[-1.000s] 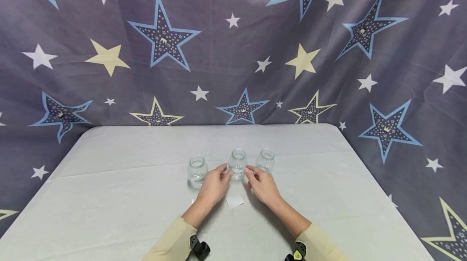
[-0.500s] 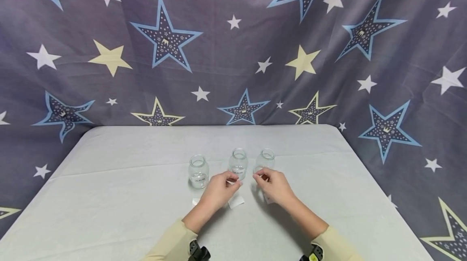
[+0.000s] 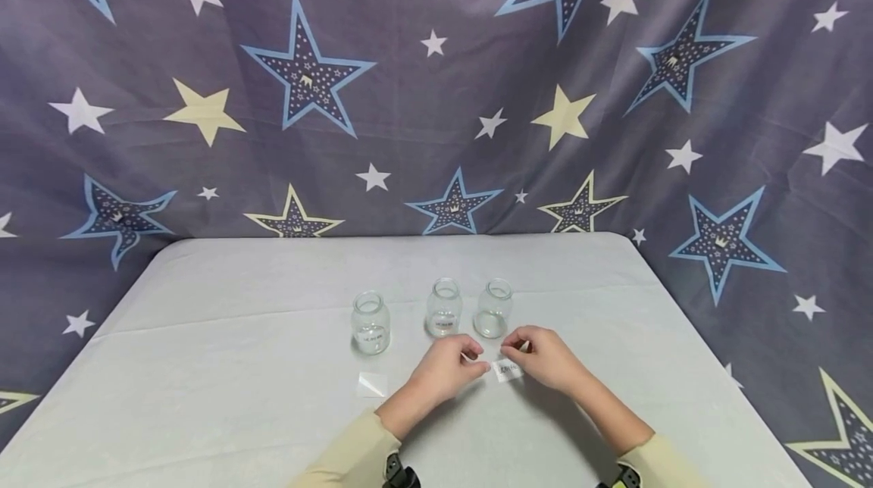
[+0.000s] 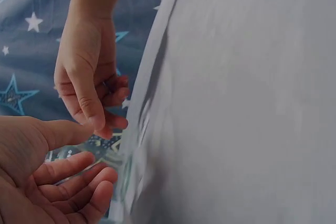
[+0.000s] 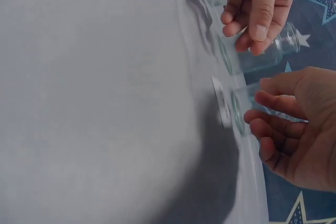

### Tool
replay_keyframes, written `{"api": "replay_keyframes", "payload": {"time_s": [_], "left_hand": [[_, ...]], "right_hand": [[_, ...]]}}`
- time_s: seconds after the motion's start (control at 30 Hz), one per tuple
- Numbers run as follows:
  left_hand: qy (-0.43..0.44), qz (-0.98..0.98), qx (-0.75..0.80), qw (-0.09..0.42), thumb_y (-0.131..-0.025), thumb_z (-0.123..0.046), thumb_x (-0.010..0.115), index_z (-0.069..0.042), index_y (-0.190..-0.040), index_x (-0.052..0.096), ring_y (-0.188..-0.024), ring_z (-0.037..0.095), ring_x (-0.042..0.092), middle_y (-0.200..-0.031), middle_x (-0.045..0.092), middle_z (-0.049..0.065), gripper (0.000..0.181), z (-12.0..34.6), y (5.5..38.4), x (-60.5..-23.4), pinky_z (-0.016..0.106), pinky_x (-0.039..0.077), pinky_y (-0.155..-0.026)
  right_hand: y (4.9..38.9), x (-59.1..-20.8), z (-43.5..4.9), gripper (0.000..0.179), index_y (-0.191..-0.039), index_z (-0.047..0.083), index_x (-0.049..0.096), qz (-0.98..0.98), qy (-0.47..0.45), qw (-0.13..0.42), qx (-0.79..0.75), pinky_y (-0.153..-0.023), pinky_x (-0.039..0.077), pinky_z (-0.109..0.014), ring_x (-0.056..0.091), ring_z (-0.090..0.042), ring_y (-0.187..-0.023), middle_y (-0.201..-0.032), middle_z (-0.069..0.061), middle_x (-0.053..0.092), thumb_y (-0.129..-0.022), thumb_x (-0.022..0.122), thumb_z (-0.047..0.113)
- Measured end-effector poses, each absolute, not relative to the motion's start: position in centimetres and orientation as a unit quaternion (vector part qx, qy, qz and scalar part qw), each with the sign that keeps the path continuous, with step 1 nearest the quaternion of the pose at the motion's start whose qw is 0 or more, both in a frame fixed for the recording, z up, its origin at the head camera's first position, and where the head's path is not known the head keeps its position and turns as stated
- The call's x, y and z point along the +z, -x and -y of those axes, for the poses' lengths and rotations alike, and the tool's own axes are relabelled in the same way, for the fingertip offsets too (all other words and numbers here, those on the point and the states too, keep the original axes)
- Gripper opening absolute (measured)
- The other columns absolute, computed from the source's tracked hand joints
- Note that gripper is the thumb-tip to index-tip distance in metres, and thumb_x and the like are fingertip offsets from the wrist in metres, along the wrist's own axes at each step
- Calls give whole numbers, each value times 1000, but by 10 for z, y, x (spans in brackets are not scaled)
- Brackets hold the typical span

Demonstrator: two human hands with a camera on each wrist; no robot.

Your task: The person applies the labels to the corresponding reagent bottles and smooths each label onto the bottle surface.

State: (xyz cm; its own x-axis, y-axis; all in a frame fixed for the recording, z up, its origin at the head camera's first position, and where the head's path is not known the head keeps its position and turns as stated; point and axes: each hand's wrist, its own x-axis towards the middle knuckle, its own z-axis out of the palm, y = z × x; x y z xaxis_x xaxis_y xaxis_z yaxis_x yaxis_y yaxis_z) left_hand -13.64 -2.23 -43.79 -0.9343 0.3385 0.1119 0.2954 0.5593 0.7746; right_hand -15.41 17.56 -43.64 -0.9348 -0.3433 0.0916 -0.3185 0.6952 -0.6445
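Three clear glass jars stand upright on the table. The left jar point(image 3: 370, 325) and the middle jar point(image 3: 444, 314) carry labels with dark writing; on the right jar point(image 3: 492, 310) I see none. My left hand point(image 3: 446, 368) hovers before the middle jar, thumb apart from loosely bent fingers, holding nothing visible. My right hand point(image 3: 542, 358), its fingers loosely bent, is close in front of the right jar. Between the hands lies a white label point(image 3: 507, 370) with dark handwriting. In the right wrist view this label point(image 5: 221, 102) sits on the cloth, apart from the right fingers.
A pale square of backing paper point(image 3: 372, 385) lies in front of the left jar. White cloth covers the table point(image 3: 225, 367). A dark curtain point(image 3: 409, 94) with printed stars hangs behind it.
Both hands have left the middle jar and moved right and nearer to me, over the handwritten label. The paper before the middle jar is now hidden by the left arm; the left paper is uncovered.
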Motion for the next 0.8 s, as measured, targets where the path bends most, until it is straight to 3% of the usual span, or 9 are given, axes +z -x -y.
{"api": "replay_keyframes", "payload": {"time_s": [0.2,0.5,0.8], "left_hand": [[-185,-894,406,38,-73,-17,75,-2,-92,67,-74,15,61,-82,67,8,25,4,139,-445,24,48,-68],[-169,-926,335,42,-67,-16,79,-3,-86,65,-67,7,42,-74,52,-1,27,-10,141,-448,20,38,-61],[-161,-936,310,49,-65,-17,80,-5,-80,65,-64,8,39,-70,45,-4,25,-11,142,-449,20,35,-57]], "right_hand": [[153,-438,-188,11,-90,9,68,-921,205,33,-329,-58,42,-20,49,-3,-63,-81,1,63,-81,70,16],[152,-443,-192,28,-96,10,67,-923,234,55,-301,-60,39,-20,47,-10,-69,-80,0,56,-72,79,18],[154,-446,-190,29,-96,8,68,-923,251,52,-285,-60,37,-19,44,-7,-68,-76,0,52,-70,80,17]]}}
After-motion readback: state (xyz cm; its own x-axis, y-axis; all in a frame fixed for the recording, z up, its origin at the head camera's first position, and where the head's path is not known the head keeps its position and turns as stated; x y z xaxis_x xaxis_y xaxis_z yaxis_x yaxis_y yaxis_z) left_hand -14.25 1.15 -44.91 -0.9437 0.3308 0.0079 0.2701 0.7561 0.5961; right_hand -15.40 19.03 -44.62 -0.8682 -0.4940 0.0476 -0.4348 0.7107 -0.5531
